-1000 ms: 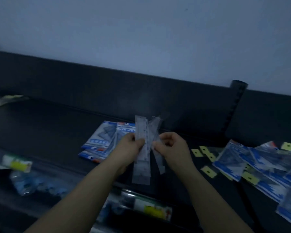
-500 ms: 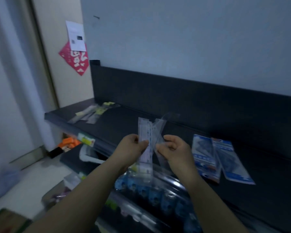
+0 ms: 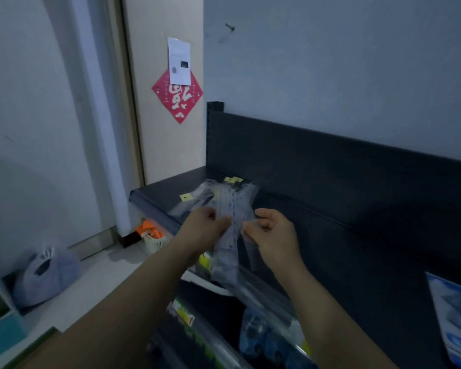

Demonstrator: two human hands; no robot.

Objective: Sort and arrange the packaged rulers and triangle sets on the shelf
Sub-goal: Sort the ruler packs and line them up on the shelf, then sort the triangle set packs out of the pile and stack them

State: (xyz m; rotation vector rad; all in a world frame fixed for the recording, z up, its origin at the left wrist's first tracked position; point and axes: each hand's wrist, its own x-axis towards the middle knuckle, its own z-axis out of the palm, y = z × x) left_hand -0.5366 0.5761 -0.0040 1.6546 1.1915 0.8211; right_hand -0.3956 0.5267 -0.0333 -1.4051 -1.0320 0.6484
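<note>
1. The left hand (image 3: 205, 230) pinches the packaged rulers (image 3: 228, 217) at their left edge. The right hand (image 3: 276, 235), fingers curled, pinches the clear sleeve on the right. This is the same two-handed hold on the same upright bundle as a second ago.
2. The bundle hangs in the air over the front of the black shelf (image 3: 168, 187).
3. The surroundings have changed: the view has swung left, away from the blue packs, to the shelf's left end. There, clear ruler packs with yellow tags (image 3: 197, 198) lie just behind the bundle.
4. One blue triangle set pack (image 3: 453, 315) shows at the right edge, well apart.
5. The rulers seem headed for that ruler pile, but they are not yet laid down.
</note>
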